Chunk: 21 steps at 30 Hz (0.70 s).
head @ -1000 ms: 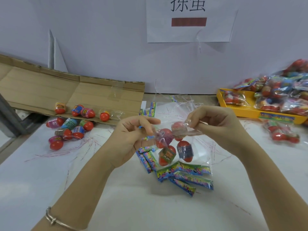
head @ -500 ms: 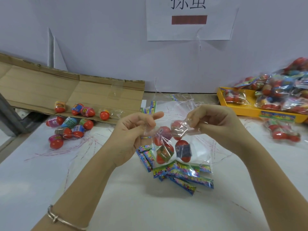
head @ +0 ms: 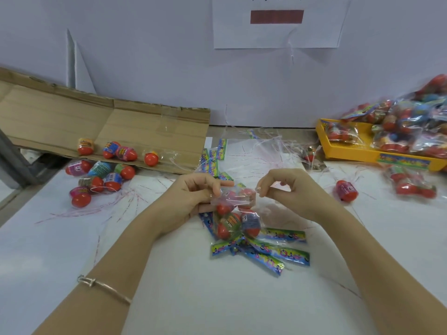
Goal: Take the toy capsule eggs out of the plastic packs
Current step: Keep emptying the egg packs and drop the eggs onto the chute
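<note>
The left hand (head: 193, 194) and right hand (head: 283, 192), slightly apart, each pinch a top edge of a clear plastic pack (head: 238, 204) above the middle of the desk (head: 193, 298). Inside it sit toy capsule eggs (head: 228, 226); loose eggs (head: 96, 182) lie far left by the cardboard (head: 60, 117)

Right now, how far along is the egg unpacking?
Done: loose eggs lie by the cardboard, torn strips nearby. In hand: left hand and right hand pinch one pack, eggs inside. Left: a heap of full packs on the yellow tray.
</note>
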{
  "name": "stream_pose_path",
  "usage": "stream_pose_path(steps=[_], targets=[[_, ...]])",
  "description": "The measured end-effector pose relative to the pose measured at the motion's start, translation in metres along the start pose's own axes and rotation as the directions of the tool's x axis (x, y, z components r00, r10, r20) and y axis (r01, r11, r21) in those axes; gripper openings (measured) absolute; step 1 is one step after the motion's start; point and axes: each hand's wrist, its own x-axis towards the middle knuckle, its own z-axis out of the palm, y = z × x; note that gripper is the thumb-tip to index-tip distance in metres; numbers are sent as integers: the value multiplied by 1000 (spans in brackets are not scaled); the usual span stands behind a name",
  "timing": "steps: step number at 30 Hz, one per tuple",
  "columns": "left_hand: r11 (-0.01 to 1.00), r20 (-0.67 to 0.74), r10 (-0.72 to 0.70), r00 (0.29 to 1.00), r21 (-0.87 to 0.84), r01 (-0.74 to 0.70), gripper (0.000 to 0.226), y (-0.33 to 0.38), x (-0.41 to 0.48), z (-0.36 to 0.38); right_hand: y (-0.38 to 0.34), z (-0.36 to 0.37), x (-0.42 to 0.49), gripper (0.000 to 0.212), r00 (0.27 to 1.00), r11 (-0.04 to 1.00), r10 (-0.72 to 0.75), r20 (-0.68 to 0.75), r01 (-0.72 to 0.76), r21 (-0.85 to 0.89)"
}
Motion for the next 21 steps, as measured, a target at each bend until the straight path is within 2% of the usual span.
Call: stream_pose_path(steps=[7,11,14,18,21], targets=[[999,34,-35,999,1,35,56,1,3,-2,1,4,0,42,1000,1000,-20,1,20,-22],[996,34,-63,997,-57,65,28,2,4,-3,-2,7,-1,46,998,995,-62,22,63,-73],[995,10,-83,997,-46,83,19,4,3,0,-3,6,-1,46,998,993,-63,17,65,-94],[979,-31,-7,999,203,13,23,1,-1,5,-4,7,-2,44,999,995,-46,11,47,-88],[966,-48,48,998,257,-34,45,-4,-1,2,-6,7,-2,39,1000,999,-25,8,25,-48]])
